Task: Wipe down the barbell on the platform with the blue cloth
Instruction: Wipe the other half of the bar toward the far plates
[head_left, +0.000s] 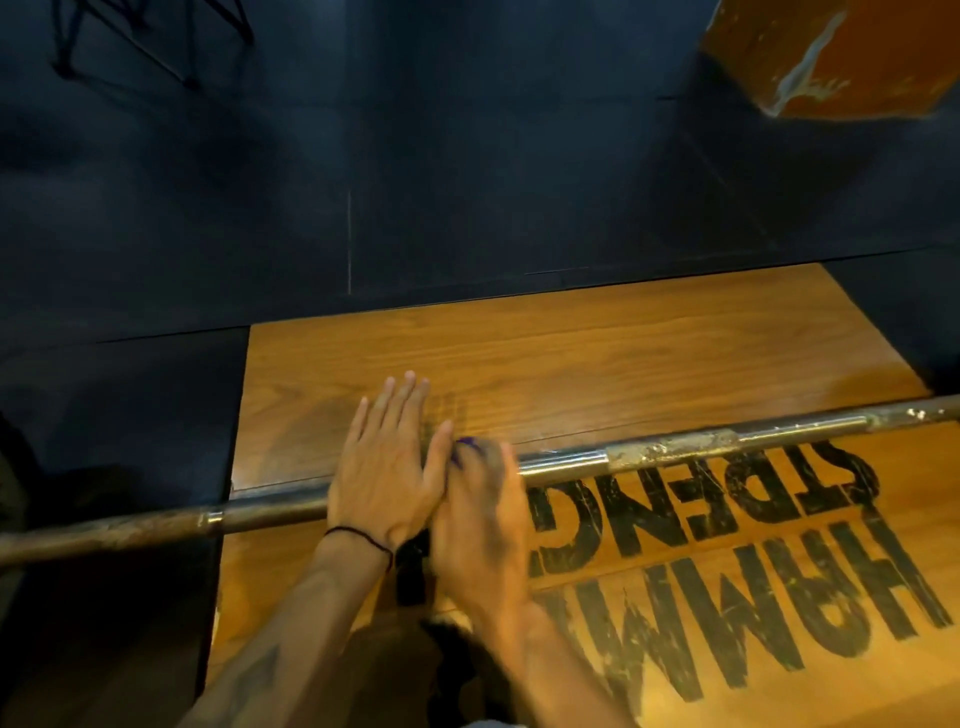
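one long scuffed steel barbell (649, 453) lies across one wooden platform (571, 364). two hands: the left hand (387, 470) rests flat on the bar, fingers spread; the blurred right hand (480, 514) presses one blue cloth (467, 446) onto it, grip unclear.

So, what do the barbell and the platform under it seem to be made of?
The barbell looks like steel: bare shiny sections reflect light, others look dull with pale patches, perhaps chalk or wear. The platform looks like varnished wood or a wood-grain laminate, with visible grain, a soft sheen and scuffed black printed letters.
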